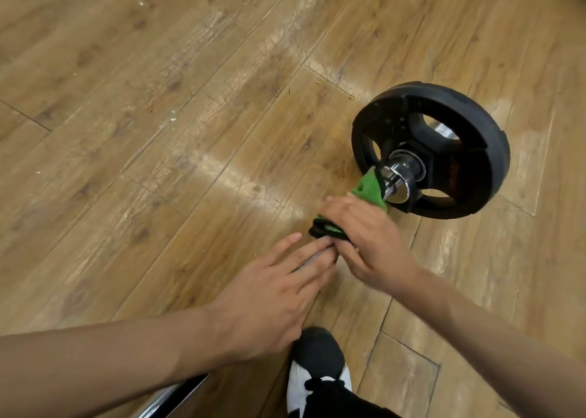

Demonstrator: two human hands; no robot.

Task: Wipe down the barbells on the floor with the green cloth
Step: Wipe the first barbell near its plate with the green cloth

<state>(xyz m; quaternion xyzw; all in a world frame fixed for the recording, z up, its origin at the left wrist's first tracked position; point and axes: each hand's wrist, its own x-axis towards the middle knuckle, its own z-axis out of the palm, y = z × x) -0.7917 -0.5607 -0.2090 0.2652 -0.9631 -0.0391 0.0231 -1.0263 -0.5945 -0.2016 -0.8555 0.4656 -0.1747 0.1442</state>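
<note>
As it wraps the barbell (402,171), green cloth (367,192) bunches

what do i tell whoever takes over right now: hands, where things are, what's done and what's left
Right hand: grips the green cloth, which is wrapped around the bar just short of the chrome collar.
Left hand: fingers straight, resting on the bar beside the cloth, steadying it.
The barbell lies on the wooden floor, with its black plate at the far end.
Done: wiping is under way at the collar end; how much is already clean cannot be told.
Left: probably the rest of this bar, the plate, and the second chrome bar at the lower left.
</note>
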